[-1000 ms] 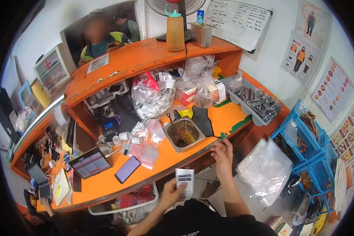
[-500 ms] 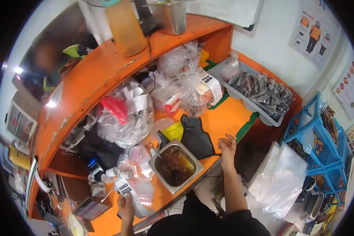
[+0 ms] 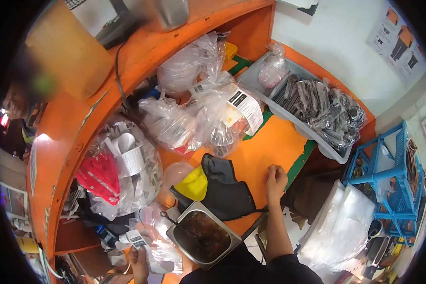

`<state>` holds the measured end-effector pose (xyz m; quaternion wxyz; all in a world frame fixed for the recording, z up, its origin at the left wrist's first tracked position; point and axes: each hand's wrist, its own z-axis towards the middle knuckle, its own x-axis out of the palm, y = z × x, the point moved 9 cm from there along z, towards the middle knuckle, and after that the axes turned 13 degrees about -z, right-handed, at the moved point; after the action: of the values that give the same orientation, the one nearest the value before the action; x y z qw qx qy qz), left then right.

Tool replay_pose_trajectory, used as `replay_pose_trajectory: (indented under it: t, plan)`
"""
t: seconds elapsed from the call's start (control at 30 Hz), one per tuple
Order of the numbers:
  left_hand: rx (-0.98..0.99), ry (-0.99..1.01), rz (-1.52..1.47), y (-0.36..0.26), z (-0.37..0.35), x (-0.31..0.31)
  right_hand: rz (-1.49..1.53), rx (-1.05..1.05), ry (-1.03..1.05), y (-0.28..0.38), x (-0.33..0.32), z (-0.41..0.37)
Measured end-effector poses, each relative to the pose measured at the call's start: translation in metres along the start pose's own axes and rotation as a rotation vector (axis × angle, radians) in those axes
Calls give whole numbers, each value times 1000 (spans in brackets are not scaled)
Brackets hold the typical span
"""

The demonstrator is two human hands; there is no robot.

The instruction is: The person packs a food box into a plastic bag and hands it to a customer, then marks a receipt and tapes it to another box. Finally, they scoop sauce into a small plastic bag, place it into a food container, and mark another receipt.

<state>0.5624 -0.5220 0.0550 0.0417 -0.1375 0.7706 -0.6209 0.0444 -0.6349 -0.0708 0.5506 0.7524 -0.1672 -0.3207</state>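
Note:
My left hand (image 3: 138,260), at the lower left, holds a printed paper receipt (image 3: 136,240) between its fingers. Beside it is a metal tray (image 3: 204,235) of dark sauce with a utensil handle over its rim. My right hand (image 3: 276,181) hovers by the orange counter (image 3: 251,158), its fingers curled together; whether anything is in them is too small to tell. A black and yellow cloth-like item (image 3: 225,189) lies between the tray and my right hand. Tied plastic bags (image 3: 217,118) with a printed label stand further back.
A grey bin (image 3: 312,111) of wrapped cutlery stands at the back right, near blue racks (image 3: 388,177). Clear plastic sheets (image 3: 338,227) are at the lower right. A bag of paper rolls (image 3: 128,165) is at the left. A person (image 3: 19,102) is partly visible behind the raised ledge.
The view has shifted, bringing the bags and tray nearer. The receipt and my left hand appear lower and further left. My right hand's fingers have drawn closer together.

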Motion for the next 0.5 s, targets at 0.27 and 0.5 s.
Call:
replay_pose_trajectory:
  t: [0.27, 0.5]
  plan:
    - [-14, -43, -29, 18, 11, -5, -9, -523, -341, 169, 2, 20]
    - [31, -13, -61, 3, -2, -3, -409, -910, -302, 269, 64, 21]
